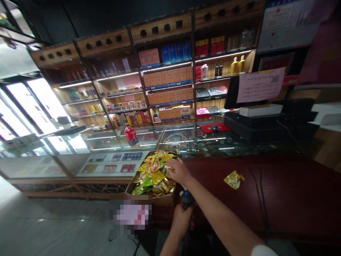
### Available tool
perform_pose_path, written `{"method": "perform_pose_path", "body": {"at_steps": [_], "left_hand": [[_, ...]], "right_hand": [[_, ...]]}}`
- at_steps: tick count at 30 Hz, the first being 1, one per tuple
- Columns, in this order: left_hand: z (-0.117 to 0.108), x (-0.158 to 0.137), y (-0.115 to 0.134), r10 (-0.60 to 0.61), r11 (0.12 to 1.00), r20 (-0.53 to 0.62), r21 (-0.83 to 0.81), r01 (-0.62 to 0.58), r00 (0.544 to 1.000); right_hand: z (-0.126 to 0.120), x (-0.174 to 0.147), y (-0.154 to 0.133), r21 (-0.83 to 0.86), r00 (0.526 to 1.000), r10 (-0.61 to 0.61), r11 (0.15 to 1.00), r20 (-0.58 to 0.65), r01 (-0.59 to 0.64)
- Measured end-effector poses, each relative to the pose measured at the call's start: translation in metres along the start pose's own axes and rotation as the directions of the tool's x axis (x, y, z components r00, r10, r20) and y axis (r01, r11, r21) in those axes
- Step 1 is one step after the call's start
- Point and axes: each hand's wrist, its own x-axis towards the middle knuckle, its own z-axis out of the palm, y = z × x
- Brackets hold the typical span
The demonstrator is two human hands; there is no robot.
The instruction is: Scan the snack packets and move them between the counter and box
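Open box [165,202] full of packets [153,174]

- one left hand [183,214], one right hand [178,171]: two in all
- one dark handheld device [187,200]
- one open carton [163,201]
- packets [153,177] heaped in it, overlapping too much to count
- one gold packet [233,180] outside the carton
- one red-labelled bottle [130,135]
- one computer mouse [215,128]
- one red mat [205,128]
- four blue boxes [173,52] in a row
- two gold bottles [234,66]
- two dark bottles [221,70]
- one long white box [261,110]
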Motion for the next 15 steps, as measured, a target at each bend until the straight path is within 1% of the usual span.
{"method": "perform_pose_path", "body": {"at_steps": [1, 2, 3, 4, 5, 6, 7, 8, 9, 10, 11, 13, 14, 15], "left_hand": [[0.0, 0.0, 0.0, 0.002, 1.0, -0.004, 0.019, -0.002, 1.0], [-0.001, 0.001, -0.001, 0.006, 0.999, -0.008, 0.033, -0.006, 1.0], [-0.001, 0.001, -0.001, 0.014, 0.999, -0.01, 0.042, -0.014, 1.0], [-0.001, 0.001, -0.001, 0.022, 0.999, -0.008, 0.042, -0.022, 1.0], [-0.001, 0.0, -0.001, 0.028, 0.999, -0.008, 0.036, -0.028, 1.0], [-0.001, 0.0, 0.0, 0.032, 0.999, -0.006, 0.026, -0.032, 0.999], [-0.001, -0.001, 0.001, 0.033, 0.999, -0.005, 0.015, -0.033, 0.999], [0.0, -0.002, 0.002, 0.033, 0.999, -0.003, 0.008, -0.033, 0.999], [0.0, -0.003, 0.003, 0.029, 1.0, -0.001, 0.004, -0.029, 1.0], [0.001, -0.003, 0.005, 0.026, 1.0, 0.001, 0.003, -0.026, 1.0], [0.001, -0.004, 0.007, 0.026, 1.0, 0.006, 0.005, -0.026, 1.0], [0.001, -0.008, 0.01, 0.031, 0.999, 0.019, 0.009, -0.031, 0.999], [0.001, -0.011, 0.011, 0.035, 0.999, 0.026, 0.016, -0.035, 0.999], [0.001, -0.015, 0.012, 0.037, 0.999, 0.034, 0.029, -0.038, 0.999]], "right_hand": [[-0.011, -0.017, 0.018, -0.018, 0.993, 0.09, 0.996, -0.077, -0.092], [-0.026, -0.036, 0.038, -0.051, 0.968, 0.192, 0.978, -0.164, -0.202], [-0.042, -0.058, 0.059, -0.088, 0.925, 0.288, 0.944, -0.249, -0.317], [-0.059, -0.081, 0.08, -0.115, 0.871, 0.367, 0.899, -0.327, -0.422], [-0.076, -0.104, 0.1, -0.141, 0.759, 0.462, 0.805, -0.459, -0.576], [-0.092, -0.127, 0.118, -0.143, 0.627, 0.528, 0.689, -0.573, -0.711], [-0.106, -0.147, 0.133, -0.145, 0.517, 0.565, 0.573, -0.643, -0.806], [-0.118, -0.165, 0.146, -0.15, 0.446, 0.603, 0.476, -0.662, -0.866], [-0.127, -0.179, 0.155, -0.161, 0.416, 0.64, 0.419, -0.646, -0.894], [-0.133, -0.19, 0.16, -0.162, 0.418, 0.672, 0.411, -0.611, -0.897], [-0.136, -0.198, 0.163, -0.147, 0.443, 0.698, 0.443, -0.562, -0.884], [-0.132, -0.206, 0.161, -0.066, 0.517, 0.711, 0.557, -0.477, -0.828], [-0.127, -0.208, 0.157, 0.025, 0.532, 0.715, 0.607, -0.454, -0.794], [-0.12, -0.208, 0.152, 0.14, 0.533, 0.724, 0.641, -0.438, -0.755]]}}
